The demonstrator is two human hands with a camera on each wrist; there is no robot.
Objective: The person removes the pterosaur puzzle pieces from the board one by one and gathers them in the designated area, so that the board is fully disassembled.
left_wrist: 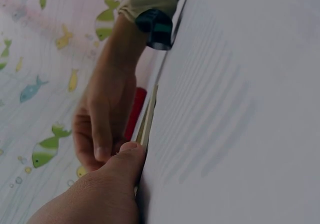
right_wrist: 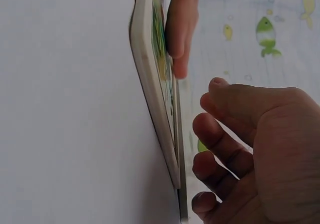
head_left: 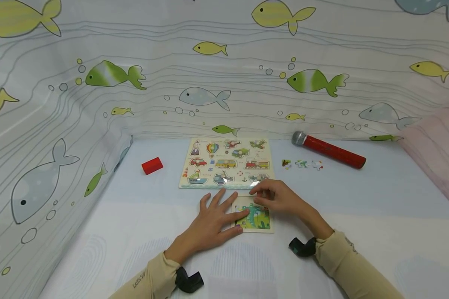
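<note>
Touching the small puzzle (head_left: 260, 223), the left hand (head_left: 218, 218) spreads its fingers wide; the right hand (head_left: 280, 197) curls nearby, fingers narrow; contents cannot be determined.

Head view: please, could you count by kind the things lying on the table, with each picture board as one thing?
Flat rectangular picture boards, large cream vehicle board and small square green-scene board: 2
Red block: 1
Red microphone-shaped stick with grey head: 1
Small multicoloured loose pieces: 3
Total: 7
</note>
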